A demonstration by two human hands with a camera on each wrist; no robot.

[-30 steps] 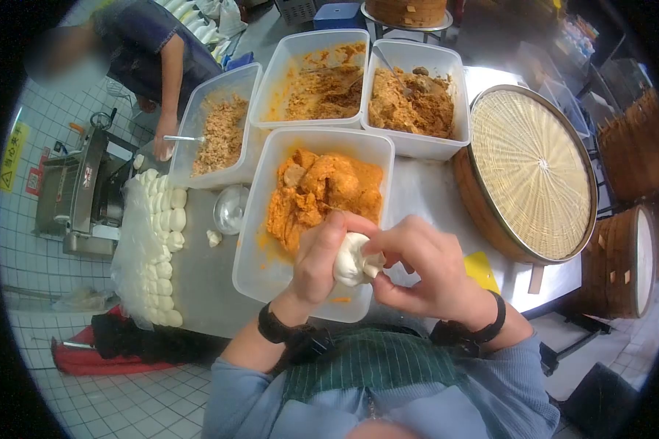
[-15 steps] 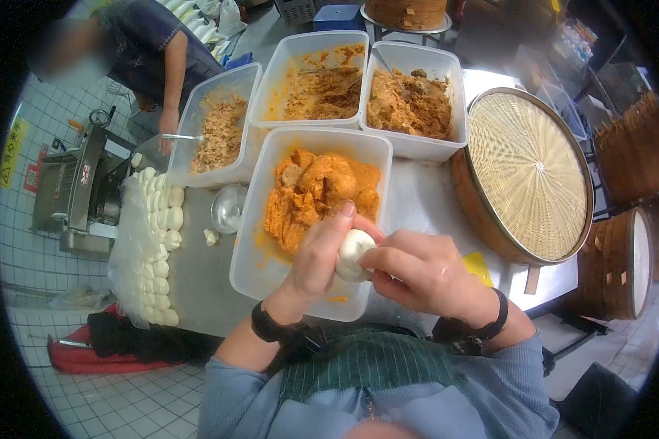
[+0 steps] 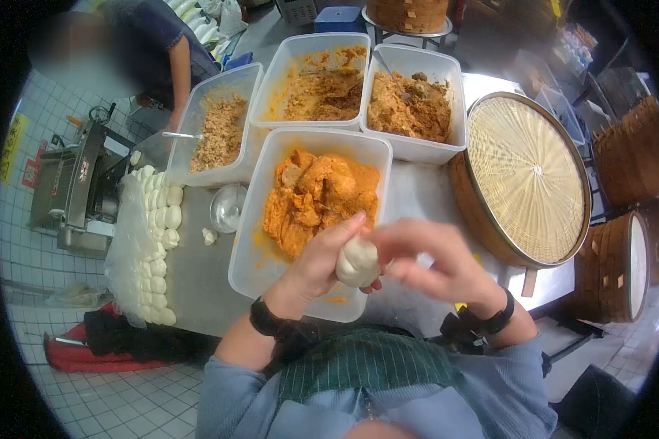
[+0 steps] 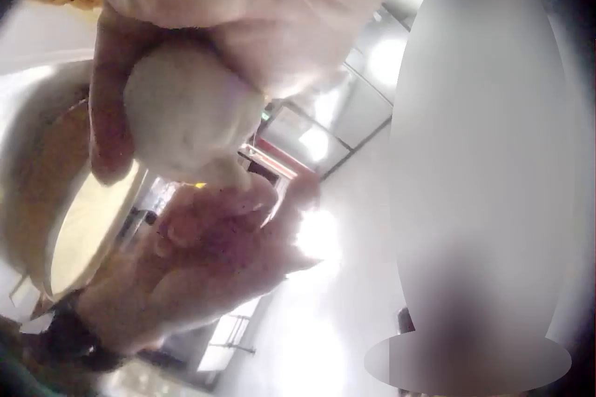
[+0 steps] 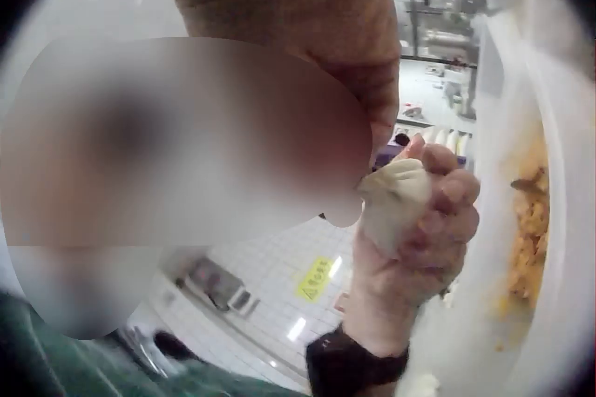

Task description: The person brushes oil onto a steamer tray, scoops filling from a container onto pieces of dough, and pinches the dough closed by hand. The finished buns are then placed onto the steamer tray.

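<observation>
My left hand cups a white dough bun, its fingers curled round the underside, over the near end of the tub of orange filling. Folds mark the bun's surface. In the right wrist view the pleats of the bun gather toward its top, a short tip leaning to the right hand. Blurred by motion, my right hand is right beside the bun, thumb and fingers spread apart. From the left wrist, a small dough nub shows between the bun and the right hand's fingers.
Rows of dough balls lie under plastic at left, near a small glass bowl. Further filling tubs stand behind. A woven-topped bamboo steamer is at right. Another person's arm reaches in at far left.
My right hand pinched the bun's gathered top, then pressed over it, and has now shifted right with fingers spread. The left hand keeps hold of the bun, which has turned.
</observation>
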